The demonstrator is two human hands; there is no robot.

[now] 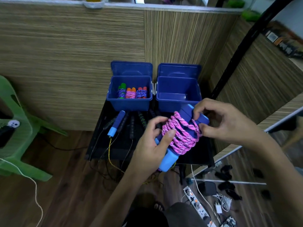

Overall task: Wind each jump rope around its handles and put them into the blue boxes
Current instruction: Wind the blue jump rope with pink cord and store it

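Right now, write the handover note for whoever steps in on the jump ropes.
Left hand: grip shut on the blue handles, lower end.
Right hand: fingers at the upper end, pinching the pink rope wound around the handles; the end looks not yet tucked.
Left blue box: lid open, three wound ropes inside.
Right blue box: lid open, nothing visible inside.
Left to do: secure and box the pink rope, then wind the unwound ropes lying on the black table before the boxes.

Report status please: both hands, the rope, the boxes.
Left hand and right hand grip pink rope wound on blue handles. Right blue box empty, path clear.
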